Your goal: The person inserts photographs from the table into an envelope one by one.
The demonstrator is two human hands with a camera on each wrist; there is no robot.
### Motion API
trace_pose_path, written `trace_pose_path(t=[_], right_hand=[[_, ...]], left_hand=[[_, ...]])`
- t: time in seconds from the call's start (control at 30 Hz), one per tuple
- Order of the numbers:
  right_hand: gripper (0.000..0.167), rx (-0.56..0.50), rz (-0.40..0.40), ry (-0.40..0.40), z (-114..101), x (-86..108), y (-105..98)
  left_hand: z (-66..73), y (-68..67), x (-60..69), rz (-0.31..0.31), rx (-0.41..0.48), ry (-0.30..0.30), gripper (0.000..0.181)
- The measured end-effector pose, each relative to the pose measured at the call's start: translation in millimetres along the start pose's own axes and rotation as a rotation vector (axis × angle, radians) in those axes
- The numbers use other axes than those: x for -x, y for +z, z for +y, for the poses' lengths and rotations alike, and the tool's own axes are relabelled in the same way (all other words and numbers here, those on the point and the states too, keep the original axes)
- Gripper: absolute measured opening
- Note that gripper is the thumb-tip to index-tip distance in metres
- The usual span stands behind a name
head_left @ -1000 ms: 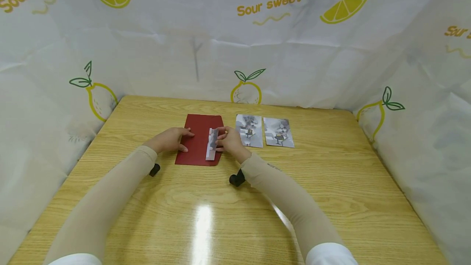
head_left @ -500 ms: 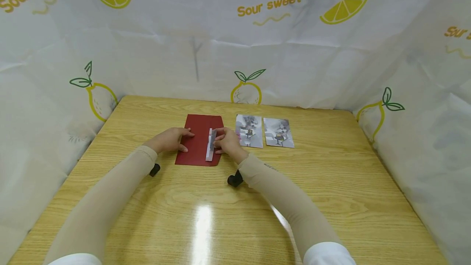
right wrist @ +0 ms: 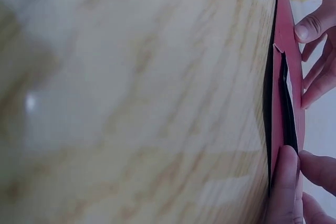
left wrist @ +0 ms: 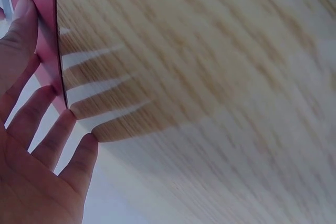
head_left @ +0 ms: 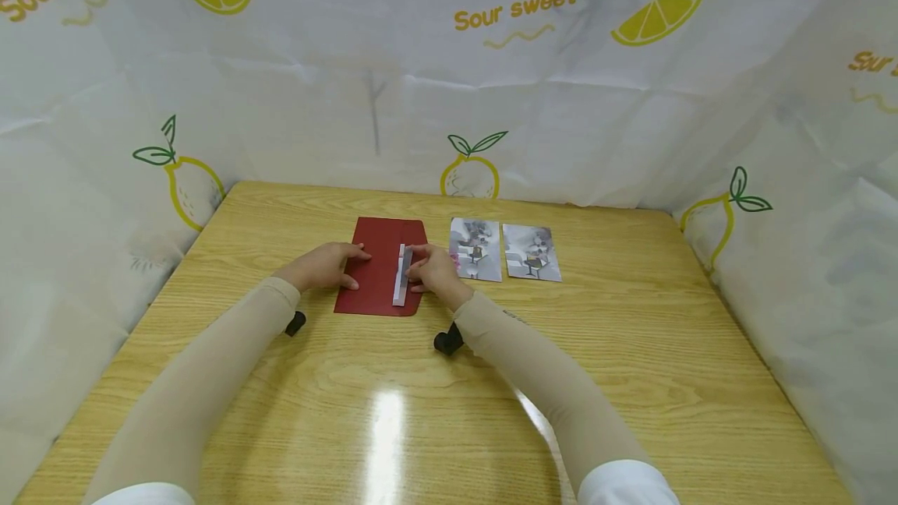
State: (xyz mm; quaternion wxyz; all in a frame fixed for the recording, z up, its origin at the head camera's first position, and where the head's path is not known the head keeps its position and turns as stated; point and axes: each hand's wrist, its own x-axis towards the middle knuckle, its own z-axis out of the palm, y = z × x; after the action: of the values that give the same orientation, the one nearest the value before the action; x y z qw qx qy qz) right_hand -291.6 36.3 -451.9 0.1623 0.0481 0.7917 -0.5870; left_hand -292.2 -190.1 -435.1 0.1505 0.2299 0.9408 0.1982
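Note:
A red paper envelope lies flat on the wooden table, its flap side toward the right. Out of its opening sticks a narrow strip of a grey-and-white printed card; the remainder is hidden inside. My left hand rests on the envelope's left part with fingers spread, and in the left wrist view several fingertips touch near the red edge. On the other side, my right hand pinches the card's right edge. The right wrist view shows its thumb and fingers at the bottom right, beside the envelope's gaping mouth.
Two similar grey printed cards lie side by side just right of the envelope. Black wrist devices hang below both wrists. A white lemon-print cloth walls in the table's back and sides.
The strip of card showing has become narrower as the card slid left into the envelope. My right hand shifted slightly left with it. My left hand and the envelope stayed put.

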Motion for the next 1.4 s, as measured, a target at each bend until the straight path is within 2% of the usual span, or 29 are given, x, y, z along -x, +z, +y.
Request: trace_pose_path(t=[0.33,0.73,1.0,1.17,1.4], right_hand=[[0.040,-0.004,0.009,-0.014,-0.6,4.4,-0.5],[0.043,0.025,-0.015,-0.032,-1.3,4.3,-1.2],[0.053,0.036,-0.049,-0.036,-0.3,3.0,-2.2],[0.061,0.018,-0.076,-0.027,0.1,2.5,-2.9],[0.063,-0.011,-0.098,-0.012,-0.4,4.2,-4.4]], left_hand=[[0.7,-1.0,-0.7,-0.001,0.000,-0.003,0.059],[0.5,-2.1,-1.1,-0.003,-0.003,-0.008,0.059],[0.1,-1.3,-1.6,-0.005,-0.003,-0.008,0.059],[-0.6,-0.3,-1.6,-0.008,-0.011,-0.009,0.059],[-1.1,0.9,-1.9,-0.008,-0.003,-0.012,0.059]])
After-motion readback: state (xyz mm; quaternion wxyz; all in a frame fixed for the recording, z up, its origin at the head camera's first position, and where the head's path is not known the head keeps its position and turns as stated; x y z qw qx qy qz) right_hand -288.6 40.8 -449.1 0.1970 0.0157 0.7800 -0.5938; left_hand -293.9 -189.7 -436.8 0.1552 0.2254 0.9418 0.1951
